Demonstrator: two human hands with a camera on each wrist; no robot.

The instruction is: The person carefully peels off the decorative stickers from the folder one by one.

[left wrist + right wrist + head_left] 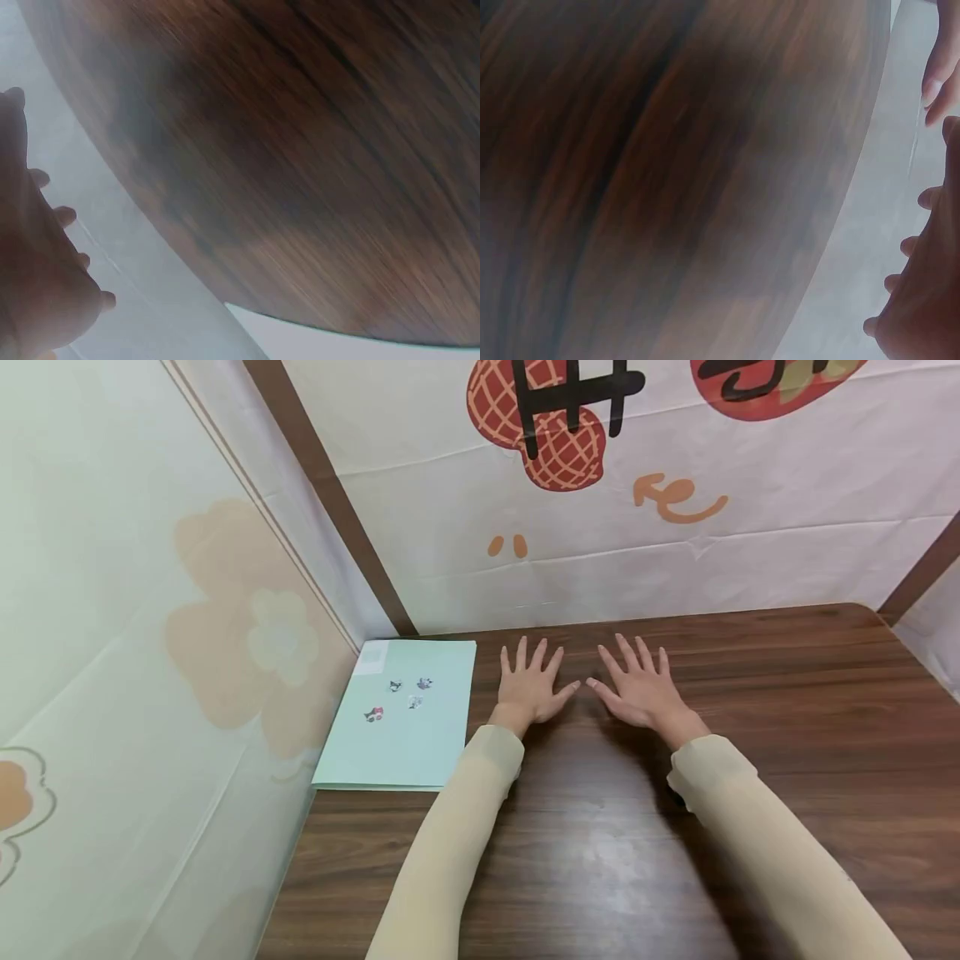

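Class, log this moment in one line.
left hand: spread, empty | right hand: spread, empty | mint folder: on table, left of both hands

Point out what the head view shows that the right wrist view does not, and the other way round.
Only the head view: the pale green folder with its small stickers, both cream sleeves, and the printed designs on the wall.
Only the right wrist view: what looks like the underside of the right hand, seen close up.
Both: the right hand, at least part of the left hand, the dark wood tabletop and the whitish wall.
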